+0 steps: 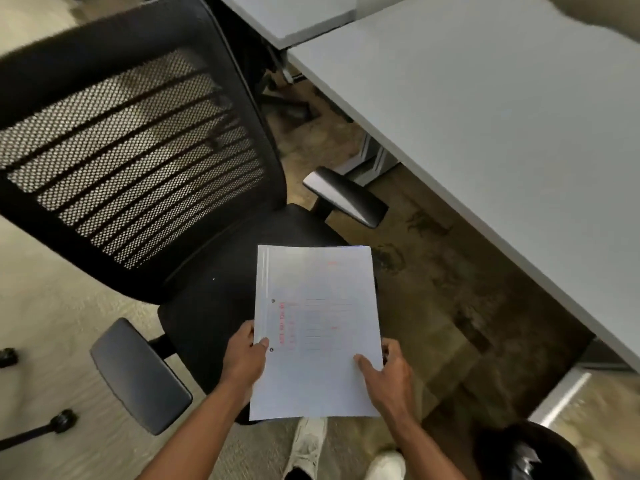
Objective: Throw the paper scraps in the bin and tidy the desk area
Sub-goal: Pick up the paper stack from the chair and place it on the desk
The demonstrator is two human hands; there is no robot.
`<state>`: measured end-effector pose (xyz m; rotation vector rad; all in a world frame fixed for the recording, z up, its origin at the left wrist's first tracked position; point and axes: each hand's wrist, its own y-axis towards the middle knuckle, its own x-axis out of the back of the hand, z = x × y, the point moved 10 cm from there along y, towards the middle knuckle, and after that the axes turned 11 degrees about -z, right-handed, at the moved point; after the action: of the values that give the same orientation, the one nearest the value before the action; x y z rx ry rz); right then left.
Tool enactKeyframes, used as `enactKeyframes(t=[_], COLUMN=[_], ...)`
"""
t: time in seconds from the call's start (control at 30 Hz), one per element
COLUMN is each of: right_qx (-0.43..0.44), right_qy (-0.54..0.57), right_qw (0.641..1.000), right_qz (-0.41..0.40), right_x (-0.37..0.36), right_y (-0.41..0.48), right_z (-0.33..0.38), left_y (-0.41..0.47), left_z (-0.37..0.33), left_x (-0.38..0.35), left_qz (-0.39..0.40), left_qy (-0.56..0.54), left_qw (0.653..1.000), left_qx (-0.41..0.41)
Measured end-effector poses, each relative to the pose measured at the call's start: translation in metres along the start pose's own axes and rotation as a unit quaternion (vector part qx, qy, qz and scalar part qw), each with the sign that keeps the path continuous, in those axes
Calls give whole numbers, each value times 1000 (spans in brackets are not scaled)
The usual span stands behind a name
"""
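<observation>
Both hands, left hand and right hand, pinch a white folder whose red print is too blurred to read.

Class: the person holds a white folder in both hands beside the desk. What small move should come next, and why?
Probably carry the white paper folder with red print rightwards and lay it on the grey desk top. The left hand and right hand grip it over the black mesh office chair; it looks intact, not scrap.

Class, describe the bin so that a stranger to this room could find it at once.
Start at the long grey desk on the right and follow its near edge to the picture's bottom right corner. There, on the carpet beside the person's white shoe, stands the bin: round, black, with a shiny black liner.
</observation>
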<state>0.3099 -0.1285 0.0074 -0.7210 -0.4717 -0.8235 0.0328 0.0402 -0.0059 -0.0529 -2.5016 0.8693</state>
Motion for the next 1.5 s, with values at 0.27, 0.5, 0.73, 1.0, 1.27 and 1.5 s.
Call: enactKeyframes(t=[0.27, 0.5, 0.73, 1.0, 1.27, 1.5], right_qx=[-8, -14, -26, -24, 1, 42], right_qy=[43, 92, 144, 148, 142, 134], right_qw=[998, 986, 970, 972, 980, 982], right_qz=[-47, -135, -193, -180, -142, -122], right_x=[98, 185, 242, 304, 365, 430], right_y=[-35, -53, -66, -41, 9, 73], right_z=[12, 24, 32, 21, 20, 29], left_y=[-70, -121, -162, -200, -229, -249], left_z=[-71, -134, -188, -238, -289, -347], left_x=[-24, -52, -81, -134, -203, -269], left_qz=[85, 155, 191, 205, 182, 150], left_qy=[18, 31, 55, 77, 102, 96], left_qw=[994, 980, 965, 954, 947, 950], left_qx=[-59, -119, -171, -206, -243, -259])
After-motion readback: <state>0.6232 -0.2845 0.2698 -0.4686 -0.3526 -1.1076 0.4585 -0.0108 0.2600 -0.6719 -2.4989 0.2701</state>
